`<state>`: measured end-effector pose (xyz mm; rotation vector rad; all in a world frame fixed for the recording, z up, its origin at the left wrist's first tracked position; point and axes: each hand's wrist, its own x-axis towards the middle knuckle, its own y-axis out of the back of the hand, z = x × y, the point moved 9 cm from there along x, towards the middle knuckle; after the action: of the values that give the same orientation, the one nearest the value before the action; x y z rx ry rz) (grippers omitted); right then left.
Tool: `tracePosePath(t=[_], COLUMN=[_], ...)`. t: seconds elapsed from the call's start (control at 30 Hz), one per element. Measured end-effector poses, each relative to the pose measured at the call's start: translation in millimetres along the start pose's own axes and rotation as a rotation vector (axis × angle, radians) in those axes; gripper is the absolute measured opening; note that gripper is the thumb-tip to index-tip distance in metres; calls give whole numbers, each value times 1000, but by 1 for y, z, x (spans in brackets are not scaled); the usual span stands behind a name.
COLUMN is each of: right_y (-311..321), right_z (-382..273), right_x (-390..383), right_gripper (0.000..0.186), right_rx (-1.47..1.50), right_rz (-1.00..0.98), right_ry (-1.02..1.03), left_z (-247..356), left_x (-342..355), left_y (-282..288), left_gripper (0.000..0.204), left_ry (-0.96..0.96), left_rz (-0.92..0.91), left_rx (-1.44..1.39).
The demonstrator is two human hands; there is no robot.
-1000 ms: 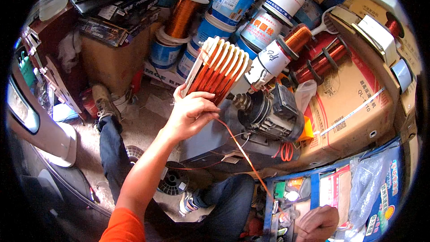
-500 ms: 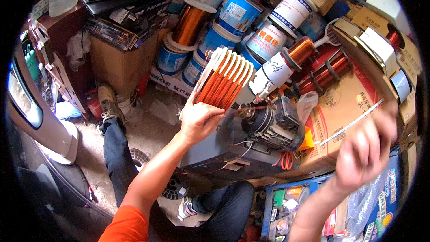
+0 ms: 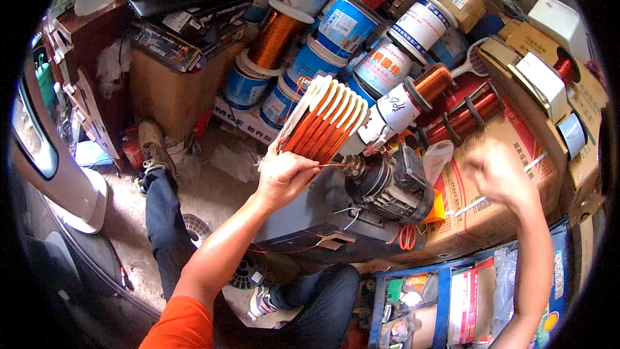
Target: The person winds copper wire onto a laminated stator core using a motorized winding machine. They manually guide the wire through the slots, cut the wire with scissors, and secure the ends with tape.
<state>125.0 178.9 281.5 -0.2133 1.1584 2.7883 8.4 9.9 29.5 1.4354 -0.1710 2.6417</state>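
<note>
In the middle of the head view a white ridged coil former [image 3: 332,100] carries several bands of copper wire [image 3: 313,136]. My left hand [image 3: 281,178] lies at its near side, thumb and fingers pinched on a strand of copper wire that pokes out to the right. Beside the former sits a dark winding machine [image 3: 387,184] with a motor and a metal shaft. My right hand [image 3: 497,171] is over a cardboard box [image 3: 475,161], apart from the former. Motion smears its fingers, so their shape is hard to make out.
Spools of copper wire [image 3: 281,35] and blue-and-white drums [image 3: 345,22] are stacked behind the former. A blue crate [image 3: 444,297] with small parts stands at lower right. A white strip [image 3: 471,205] lies on the box. Near my legs, black reels [image 3: 248,273] rest on the floor.
My right hand has swung left and slightly up over the cardboard box, its forearm now more to the right. My left hand stays by the former; a wire end now shows beyond its fingers.
</note>
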Motion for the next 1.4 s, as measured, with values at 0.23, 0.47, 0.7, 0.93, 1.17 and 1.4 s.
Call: tracePosePath(t=[0.23,0.47,0.7,0.93,1.17,1.4], right_y=[22,58,-22,-23,28,-75], right_z=[-144,-74,-64,-155,-136,-103], right_x=[-22,46,51,42,76,89], right_gripper=[10,25,19,21,26,19], right_rx=[2063,1276,263,2290,68,996], right_rz=[-301,866,-24,-134,853,94], right_ry=[636,191,238,340,311,-96], left_z=[-4,-2,-6,-10,-9,-2], left_x=[-3,-2,-3,-7,-3,2], left_y=[-1,-7,1,-7,0,-3], left_gripper=[17,13,12,13,10,11], left_ry=[-34,10,33,42,56,60], left_rz=[-15,6,3,-27,-19,-49], left_rx=[47,-63,-7,-16,-68,-38])
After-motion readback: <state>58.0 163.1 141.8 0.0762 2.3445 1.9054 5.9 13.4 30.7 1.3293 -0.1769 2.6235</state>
